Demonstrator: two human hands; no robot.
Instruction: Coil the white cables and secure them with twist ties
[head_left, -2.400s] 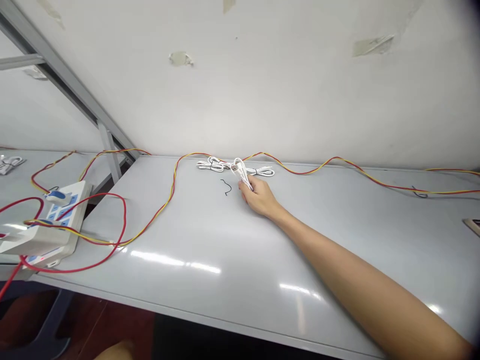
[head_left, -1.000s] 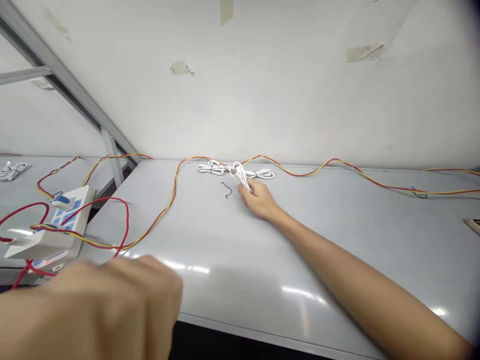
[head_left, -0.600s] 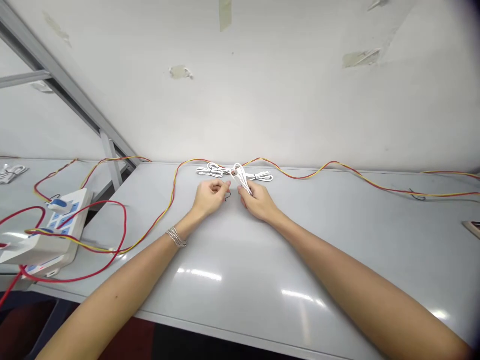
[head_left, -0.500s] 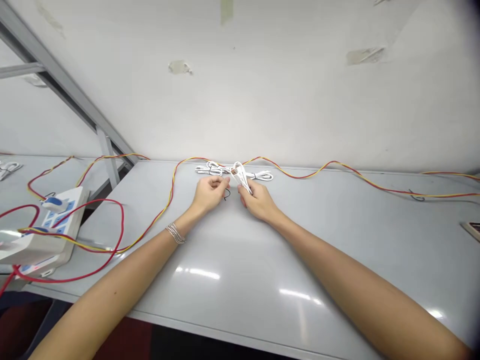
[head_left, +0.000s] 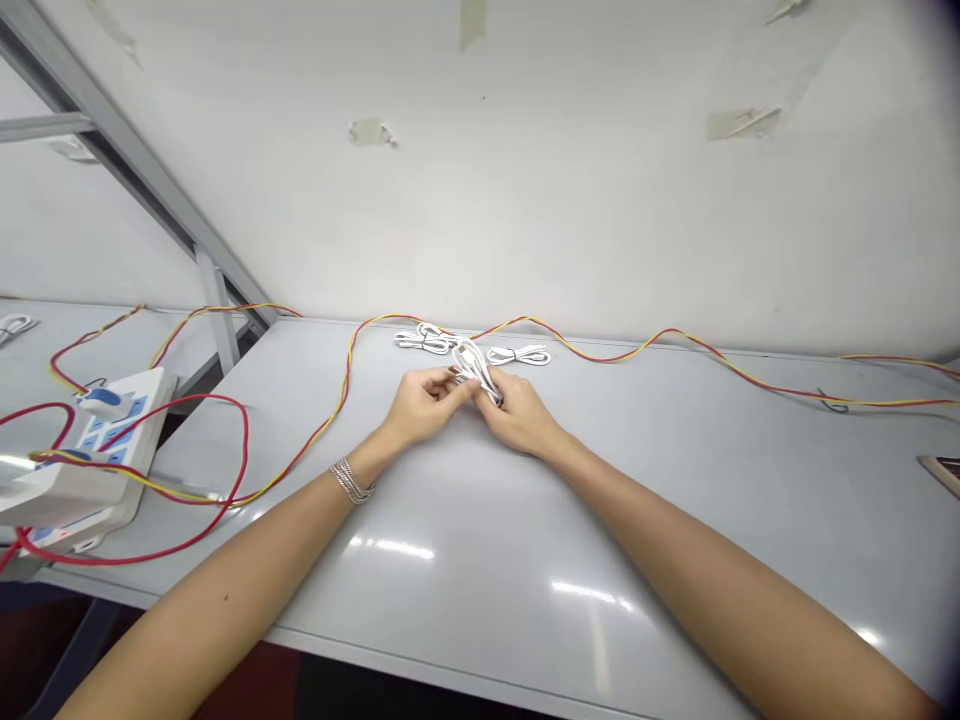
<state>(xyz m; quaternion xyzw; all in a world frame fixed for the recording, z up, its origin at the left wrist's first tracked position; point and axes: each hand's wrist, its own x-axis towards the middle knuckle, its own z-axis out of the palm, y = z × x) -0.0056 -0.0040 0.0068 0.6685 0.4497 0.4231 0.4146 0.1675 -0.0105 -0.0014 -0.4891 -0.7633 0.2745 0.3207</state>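
Observation:
A coiled white USB cable (head_left: 477, 368) is held above the table by my right hand (head_left: 519, 412), with fingers closed around the bundle. My left hand (head_left: 426, 404) is closed in a pinch against the near left side of the same coil, its thumb touching the cable. The black twist tie that stuck out of my left fingers is now mostly hidden between the hands. Just behind, two tied white cable coils lie on the table, a left coil (head_left: 422, 340) and a right coil (head_left: 519, 355), each with a dark tie around its middle.
Red and yellow twisted wires (head_left: 630, 352) run along the back of the grey table (head_left: 675, 450). A white power strip (head_left: 142, 440) with plugs and looping red wire stands at left. Behind rises a white panel (head_left: 570, 200); a dark-topped object (head_left: 943, 472) sits at the right edge.
My left hand has moved in to meet the coiled cable, and the twist tie has gone out of sight. The coil in my right hand has come slightly lower. The view has shifted a little.

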